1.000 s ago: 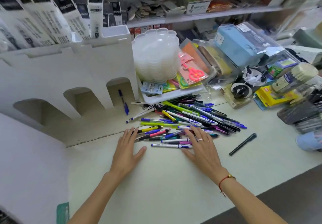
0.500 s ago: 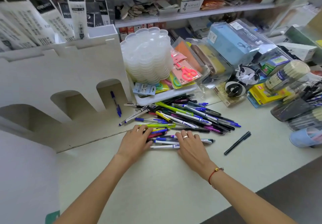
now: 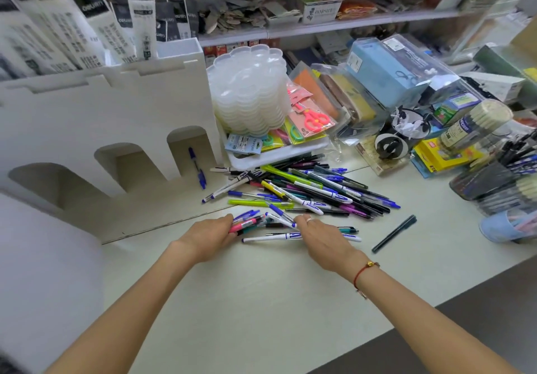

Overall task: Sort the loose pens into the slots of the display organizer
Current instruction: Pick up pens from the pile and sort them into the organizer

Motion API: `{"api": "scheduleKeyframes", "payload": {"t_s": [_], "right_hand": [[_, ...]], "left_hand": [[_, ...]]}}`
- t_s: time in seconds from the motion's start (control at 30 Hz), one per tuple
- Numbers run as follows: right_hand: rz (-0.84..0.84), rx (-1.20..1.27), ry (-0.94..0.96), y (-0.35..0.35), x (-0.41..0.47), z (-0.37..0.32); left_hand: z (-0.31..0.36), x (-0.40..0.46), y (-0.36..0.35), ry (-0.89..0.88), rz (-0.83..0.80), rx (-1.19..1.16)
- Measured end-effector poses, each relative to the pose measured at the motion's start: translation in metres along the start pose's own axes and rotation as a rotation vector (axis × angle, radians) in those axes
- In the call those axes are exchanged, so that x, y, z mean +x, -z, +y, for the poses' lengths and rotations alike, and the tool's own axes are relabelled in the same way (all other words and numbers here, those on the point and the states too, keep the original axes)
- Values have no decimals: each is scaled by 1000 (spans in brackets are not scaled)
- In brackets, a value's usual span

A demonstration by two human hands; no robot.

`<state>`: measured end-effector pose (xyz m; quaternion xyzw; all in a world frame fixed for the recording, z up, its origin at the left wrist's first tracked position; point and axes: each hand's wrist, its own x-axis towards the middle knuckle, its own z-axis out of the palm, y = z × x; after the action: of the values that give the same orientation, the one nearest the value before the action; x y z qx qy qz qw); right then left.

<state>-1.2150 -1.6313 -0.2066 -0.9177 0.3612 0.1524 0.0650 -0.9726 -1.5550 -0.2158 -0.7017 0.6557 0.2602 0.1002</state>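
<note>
While the pens (image 3: pixel 305 196) lie mid-frame, long axes mostly left-right, the left hand (image 3: pixel 212 235) curls its fingers round a small bunch — nearer the organizer (image 3: pixel 116 117) at left; the right hand (image 3: pixel 319 237) rests flat on others.

A pile of pens (image 3: pixel 313 190) lies just beyond both hands. The organizer (image 3: pixel 116 129) stands left of the left hand (image 3: pixel 209 235). One pen (image 3: pixel 395 233) lies alone, right of the right hand (image 3: pixel 319 238).

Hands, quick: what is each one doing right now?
Left hand: grips a bunch of pens.
Right hand: open, fingers lying on the loose pens.
</note>
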Motion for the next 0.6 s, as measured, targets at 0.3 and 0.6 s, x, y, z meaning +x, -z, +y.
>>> {"api": "scheduleKeyframes", "payload": {"t_s": [0.3, 0.6], "right_hand": [[-397, 982, -240, 28, 1, -2], [-590, 1620, -429, 22, 4, -36]], "left_hand": [[5, -49, -12, 365, 32, -1382], [28, -81, -37, 444, -175, -2017]]}}
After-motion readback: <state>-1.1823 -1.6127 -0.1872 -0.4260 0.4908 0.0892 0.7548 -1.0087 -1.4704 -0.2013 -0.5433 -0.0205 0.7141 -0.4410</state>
